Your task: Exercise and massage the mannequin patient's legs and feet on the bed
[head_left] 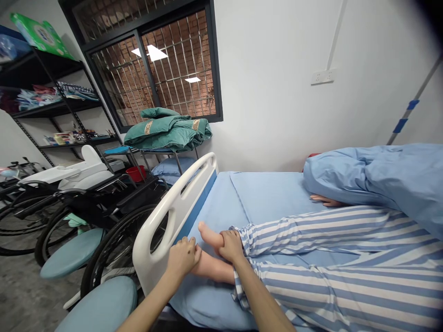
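Note:
My left hand [182,259] is closed around the toe end of the near foot [205,266], covering the toes. Its bare ankle runs into a striped trouser leg. My right hand [231,245] wraps the far foot [210,237] near the ankle, and that foot's toes point up toward the bed end. Both feet are smooth and look like a mannequin's. Blue-and-white striped trousers [311,230] cover the legs, which lie flat on a light blue sheet [270,189]. Under a bunched blue quilt [374,175] a hand [325,200] of the lying figure pokes out.
A white bed end board [152,235] stands just left of the feet. Beyond it are a wheelchair [121,230] and round teal stools [104,309]. Folded green quilts [169,131] lie beneath the window; a black shelf rack [65,103] holds cloths and supplies. A pole [403,122] rises at right.

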`<move>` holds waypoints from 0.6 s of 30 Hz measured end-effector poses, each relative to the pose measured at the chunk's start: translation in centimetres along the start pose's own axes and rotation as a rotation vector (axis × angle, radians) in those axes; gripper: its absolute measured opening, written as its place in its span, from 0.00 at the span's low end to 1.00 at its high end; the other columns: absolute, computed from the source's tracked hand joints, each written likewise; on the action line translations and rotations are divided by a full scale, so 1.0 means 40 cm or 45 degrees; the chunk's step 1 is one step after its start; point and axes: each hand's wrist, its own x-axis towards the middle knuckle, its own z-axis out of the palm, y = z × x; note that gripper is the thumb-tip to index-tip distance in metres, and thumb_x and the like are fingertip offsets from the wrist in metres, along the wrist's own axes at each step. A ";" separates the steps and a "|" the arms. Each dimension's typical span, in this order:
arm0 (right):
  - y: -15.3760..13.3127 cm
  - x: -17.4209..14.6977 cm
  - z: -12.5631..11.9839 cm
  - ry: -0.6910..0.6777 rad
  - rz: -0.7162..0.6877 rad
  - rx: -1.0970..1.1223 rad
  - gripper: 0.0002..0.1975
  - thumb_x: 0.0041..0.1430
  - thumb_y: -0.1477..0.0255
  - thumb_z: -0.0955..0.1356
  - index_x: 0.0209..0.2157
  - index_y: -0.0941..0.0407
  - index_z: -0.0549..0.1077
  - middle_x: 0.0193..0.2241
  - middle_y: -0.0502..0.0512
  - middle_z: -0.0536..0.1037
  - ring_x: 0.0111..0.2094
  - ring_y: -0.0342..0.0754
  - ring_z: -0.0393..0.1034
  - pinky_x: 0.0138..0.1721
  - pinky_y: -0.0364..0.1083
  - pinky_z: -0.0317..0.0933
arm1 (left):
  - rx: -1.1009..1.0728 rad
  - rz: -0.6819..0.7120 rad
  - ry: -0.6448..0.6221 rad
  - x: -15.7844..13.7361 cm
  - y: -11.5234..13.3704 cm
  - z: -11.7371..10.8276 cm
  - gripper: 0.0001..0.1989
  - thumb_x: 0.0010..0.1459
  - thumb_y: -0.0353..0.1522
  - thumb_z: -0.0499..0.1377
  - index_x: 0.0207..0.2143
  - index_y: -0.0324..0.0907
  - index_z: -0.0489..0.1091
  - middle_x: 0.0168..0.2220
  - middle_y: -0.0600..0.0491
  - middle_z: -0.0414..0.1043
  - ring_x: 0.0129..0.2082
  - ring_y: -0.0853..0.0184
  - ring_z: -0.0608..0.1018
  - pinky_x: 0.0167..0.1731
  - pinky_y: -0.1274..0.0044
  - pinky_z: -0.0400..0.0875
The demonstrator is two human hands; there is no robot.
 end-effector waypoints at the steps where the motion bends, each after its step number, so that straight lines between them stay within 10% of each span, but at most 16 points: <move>1: 0.000 0.000 -0.001 -0.007 0.004 -0.002 0.14 0.41 0.72 0.65 0.34 0.56 0.69 0.33 0.55 0.73 0.39 0.51 0.61 0.47 0.48 0.42 | -0.009 -0.008 0.015 -0.001 -0.001 0.002 0.15 0.54 0.34 0.44 0.31 0.41 0.69 0.27 0.47 0.69 0.27 0.60 0.74 0.23 0.74 0.63; 11: 0.009 0.002 0.011 -0.017 0.029 0.001 0.14 0.43 0.71 0.65 0.36 0.56 0.70 0.33 0.57 0.73 0.40 0.52 0.61 0.46 0.49 0.42 | -0.711 -0.093 0.112 -0.197 -0.086 0.104 0.24 0.57 0.38 0.45 0.55 0.38 0.50 0.28 0.54 0.72 0.25 0.70 0.75 0.25 0.80 0.67; 18: 0.006 0.006 0.005 -0.028 0.002 -0.035 0.16 0.41 0.74 0.65 0.36 0.56 0.69 0.35 0.57 0.73 0.41 0.52 0.61 0.49 0.49 0.40 | -0.811 -0.192 -0.157 -0.416 -0.002 0.156 0.18 0.53 0.31 0.46 0.45 0.45 0.66 0.25 0.53 0.73 0.24 0.69 0.75 0.27 0.80 0.69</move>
